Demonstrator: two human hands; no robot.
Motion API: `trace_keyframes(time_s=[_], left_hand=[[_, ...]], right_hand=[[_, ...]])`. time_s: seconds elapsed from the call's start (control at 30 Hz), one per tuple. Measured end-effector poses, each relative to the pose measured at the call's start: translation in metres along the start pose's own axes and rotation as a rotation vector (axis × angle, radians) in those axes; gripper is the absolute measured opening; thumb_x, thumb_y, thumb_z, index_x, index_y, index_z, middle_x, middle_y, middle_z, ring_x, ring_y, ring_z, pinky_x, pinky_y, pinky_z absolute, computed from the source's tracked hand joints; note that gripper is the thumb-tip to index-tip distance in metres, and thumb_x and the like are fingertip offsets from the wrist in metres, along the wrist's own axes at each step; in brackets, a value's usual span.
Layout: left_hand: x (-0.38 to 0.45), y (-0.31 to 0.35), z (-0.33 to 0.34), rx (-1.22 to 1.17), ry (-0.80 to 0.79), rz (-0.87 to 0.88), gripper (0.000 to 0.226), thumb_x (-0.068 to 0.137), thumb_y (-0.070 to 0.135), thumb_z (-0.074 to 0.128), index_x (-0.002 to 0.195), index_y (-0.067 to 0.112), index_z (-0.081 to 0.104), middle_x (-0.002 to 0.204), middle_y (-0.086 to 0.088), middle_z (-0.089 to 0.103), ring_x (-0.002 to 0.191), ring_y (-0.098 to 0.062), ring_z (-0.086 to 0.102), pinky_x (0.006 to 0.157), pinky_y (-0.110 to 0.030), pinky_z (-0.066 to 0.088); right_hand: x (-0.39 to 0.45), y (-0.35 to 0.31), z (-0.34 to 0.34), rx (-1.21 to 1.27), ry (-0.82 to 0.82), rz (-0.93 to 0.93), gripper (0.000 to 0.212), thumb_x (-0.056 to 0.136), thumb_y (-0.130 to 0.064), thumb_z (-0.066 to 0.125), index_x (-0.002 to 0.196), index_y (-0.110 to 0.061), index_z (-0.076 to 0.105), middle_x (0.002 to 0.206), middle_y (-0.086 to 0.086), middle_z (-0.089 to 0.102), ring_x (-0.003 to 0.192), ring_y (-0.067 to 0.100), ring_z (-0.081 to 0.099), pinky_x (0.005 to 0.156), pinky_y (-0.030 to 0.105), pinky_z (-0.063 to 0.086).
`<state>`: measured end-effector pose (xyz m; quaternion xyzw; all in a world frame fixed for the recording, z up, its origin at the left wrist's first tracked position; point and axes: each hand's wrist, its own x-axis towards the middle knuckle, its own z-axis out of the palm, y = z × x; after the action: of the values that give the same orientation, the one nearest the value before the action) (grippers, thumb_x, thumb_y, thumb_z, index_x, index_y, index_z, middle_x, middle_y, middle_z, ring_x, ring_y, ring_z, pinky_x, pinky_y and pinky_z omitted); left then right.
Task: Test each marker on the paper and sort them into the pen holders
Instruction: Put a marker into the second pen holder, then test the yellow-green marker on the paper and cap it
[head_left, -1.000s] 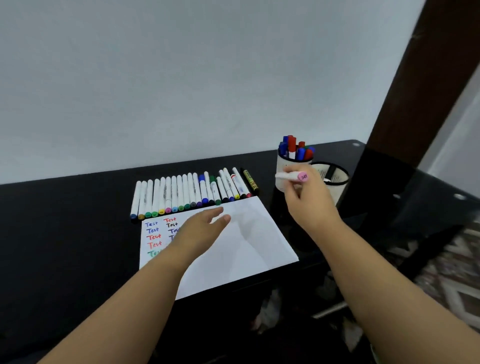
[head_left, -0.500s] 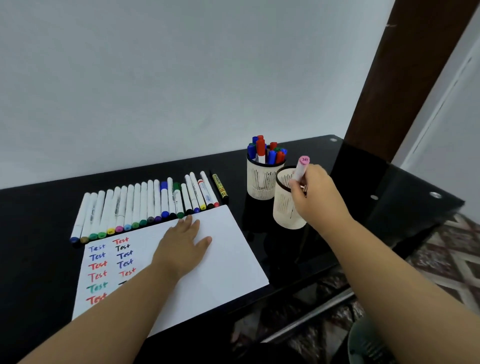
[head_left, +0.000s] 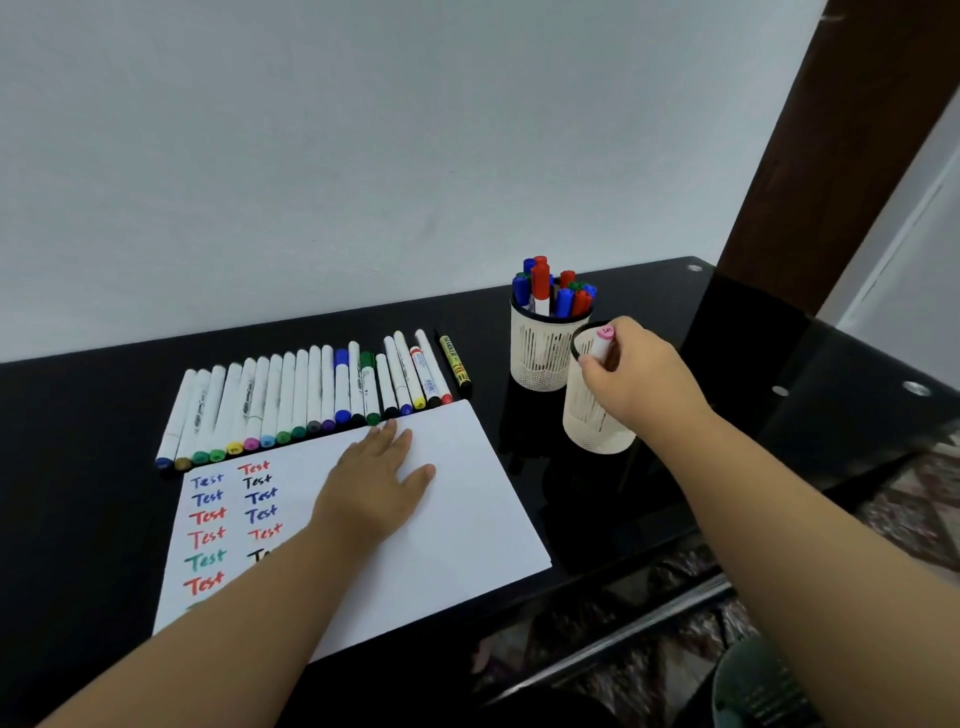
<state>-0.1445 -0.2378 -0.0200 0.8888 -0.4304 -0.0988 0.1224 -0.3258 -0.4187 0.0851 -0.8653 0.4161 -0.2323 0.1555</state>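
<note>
The right hand (head_left: 636, 376) pinched a pink-capped marker (head_left: 602, 345) over the mesh holder (head_left: 589, 415); beside it, the left hand (head_left: 382, 475) lay flat on paper (head_left: 467, 519).

Black table (head_left: 78, 467), white paper (head_left: 467, 493), pink-capped marker (head_left: 604, 340).

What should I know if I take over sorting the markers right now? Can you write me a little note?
Right hand: grips the white marker with the pink cap over the nearer cream mesh pen holder, not yet dropped in.
Left hand: lies flat on the white sheet of paper.
Done: the farther cream mesh pen holder holds red, blue and green markers; the paper shows rows of coloured "Test" words.
Left: release the pink one, then test and sort the row of markers on the black table.
</note>
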Motion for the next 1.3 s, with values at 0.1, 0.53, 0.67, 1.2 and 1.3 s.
trace_keyframes(time_s=[0.1,0.53,0.67,1.2,1.3], left_hand=[[0.0,-0.001,-0.002,-0.003,0.003,0.005,0.062,0.097,0.052,0.028,0.15,0.024,0.012,0.158,0.009,0.0,0.145,-0.011,-0.001,0.115,-0.029,0.003],[-0.003,-0.001,-0.002,-0.03,0.01,0.015,0.063,0.097,0.052,0.028,0.151,0.024,0.013,0.158,0.008,0.001,0.145,-0.012,0.0,0.116,-0.031,0.004],[-0.002,0.0,-0.004,-0.033,0.001,0.018,0.063,0.097,0.053,0.027,0.151,0.024,0.012,0.158,0.008,0.0,0.145,-0.012,-0.001,0.115,-0.031,0.004],[0.002,-0.006,0.002,-0.037,0.076,0.049,0.064,0.096,0.052,0.033,0.15,0.024,0.014,0.158,0.008,0.002,0.144,-0.009,-0.001,0.113,-0.024,-0.001],[0.003,-0.005,0.002,-0.04,0.065,0.041,0.064,0.096,0.052,0.032,0.15,0.025,0.012,0.157,0.009,-0.001,0.144,-0.007,-0.003,0.112,-0.022,-0.004]], right_hand=[[-0.001,-0.002,-0.005,0.056,0.011,0.009,0.016,0.093,-0.028,0.054,0.102,-0.016,0.049,0.09,0.0,0.055,0.077,0.014,0.052,0.063,0.025,0.039],[-0.001,-0.047,-0.034,-0.316,0.03,-0.396,0.023,0.098,-0.026,0.044,0.111,-0.011,0.056,0.109,0.005,0.056,0.102,0.022,0.049,0.087,0.034,0.043],[0.0,-0.059,-0.013,-0.256,0.078,-0.576,0.019,0.094,-0.018,0.05,0.098,-0.003,0.062,0.091,0.012,0.059,0.086,0.03,0.055,0.07,0.038,0.043],[0.058,-0.061,0.109,-0.242,-0.445,-0.338,0.052,0.096,-0.009,0.04,0.145,-0.026,0.035,0.142,0.004,0.039,0.122,0.025,0.045,0.095,0.037,0.047],[0.07,-0.063,0.123,-0.31,-0.523,-0.295,0.049,0.097,-0.012,0.039,0.144,-0.027,0.037,0.144,0.005,0.036,0.125,0.026,0.043,0.099,0.041,0.045]])
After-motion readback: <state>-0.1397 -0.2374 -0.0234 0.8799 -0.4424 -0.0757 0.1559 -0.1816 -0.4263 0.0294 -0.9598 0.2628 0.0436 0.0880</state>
